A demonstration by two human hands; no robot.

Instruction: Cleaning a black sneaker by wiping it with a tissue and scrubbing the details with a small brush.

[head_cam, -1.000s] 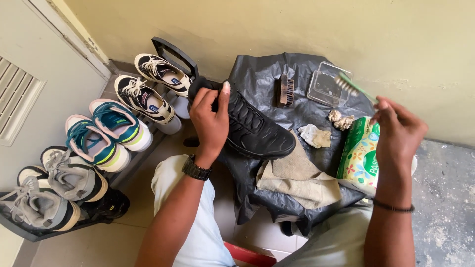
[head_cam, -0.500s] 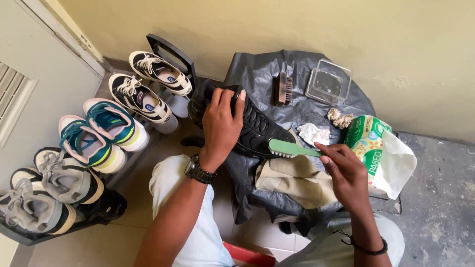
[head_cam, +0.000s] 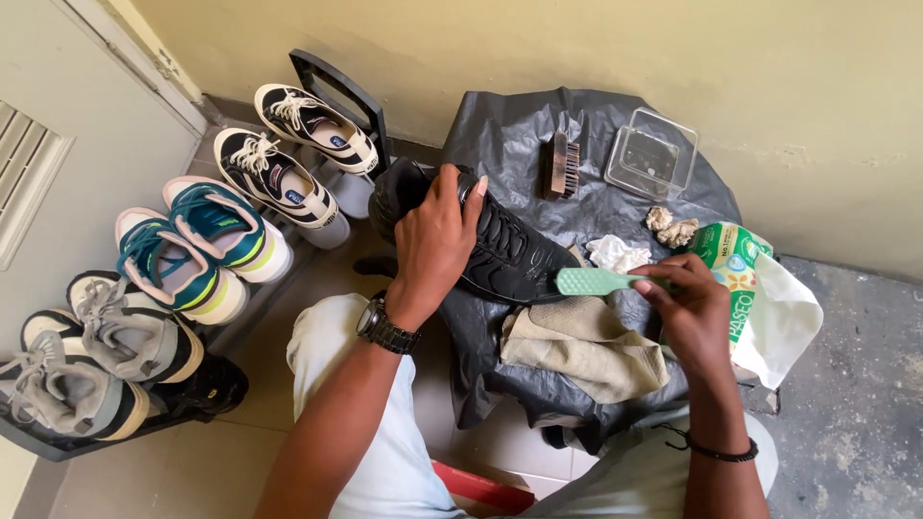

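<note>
My left hand (head_cam: 437, 240) grips a black sneaker (head_cam: 510, 252) from above, holding it over a table covered with black plastic sheet (head_cam: 510, 135). A dark watch (head_cam: 386, 327) sits on that wrist. My right hand (head_cam: 690, 308) holds a small green brush (head_cam: 591, 281) by its handle, with the brush head right at the sneaker's toe end. A beige cloth (head_cam: 586, 346) lies on the sheet just below the sneaker and brush.
A wooden brush (head_cam: 564, 165), a clear plastic box (head_cam: 651, 154), crumpled tissues (head_cam: 620, 252) and a green tissue pack (head_cam: 735, 274) lie on the sheet. A black shoe rack (head_cam: 332, 86) at left holds several pairs of sneakers (head_cam: 274, 178). The wall stands close behind.
My right hand came down from shoulder height with the green brush and brought it to the sneaker's toe. My left hand shifted its grip lower on the black sneaker.
</note>
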